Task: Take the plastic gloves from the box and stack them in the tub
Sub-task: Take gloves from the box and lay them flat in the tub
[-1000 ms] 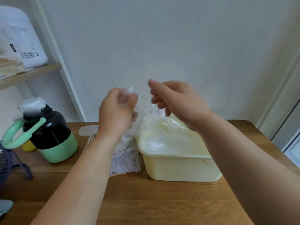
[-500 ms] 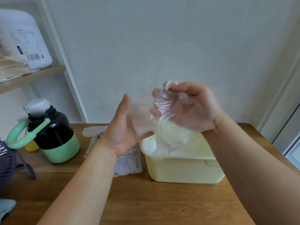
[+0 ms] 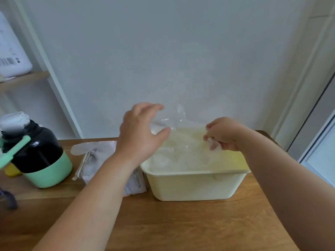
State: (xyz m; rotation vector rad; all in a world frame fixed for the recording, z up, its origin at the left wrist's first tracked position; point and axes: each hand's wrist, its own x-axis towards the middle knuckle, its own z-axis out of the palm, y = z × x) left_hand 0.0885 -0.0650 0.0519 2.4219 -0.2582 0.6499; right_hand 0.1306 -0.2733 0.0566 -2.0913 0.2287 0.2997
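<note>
A pale yellow tub (image 3: 195,185) stands on the wooden table (image 3: 181,225), close to the wall. Just above the tub, a clear plastic glove (image 3: 183,127) is stretched out between both hands. The right hand (image 3: 225,134) is over the tub's right end, its fingers curled in and pinching a bunched edge of the film. The left hand (image 3: 141,134) is over the tub's left end, spread wide with the fingers only lightly bent and the thumb apart. The film lies against its fingertips, and it grips nothing that can be made out. Inside the tub lies a stack of gloves (image 3: 181,158), crumpled and translucent, filling it to about the rim.

Touching the tub's left wall is the white glove box (image 3: 94,160), partly hidden by the left forearm, with one loose glove (image 3: 81,148) sticking out of its far end. Farther left of the tub stands a black and mint-green bottle (image 3: 39,153) with a green handle. Up and well left of the tub, a wooden shelf (image 3: 23,79) carries a white container (image 3: 10,57) with a barcode.
</note>
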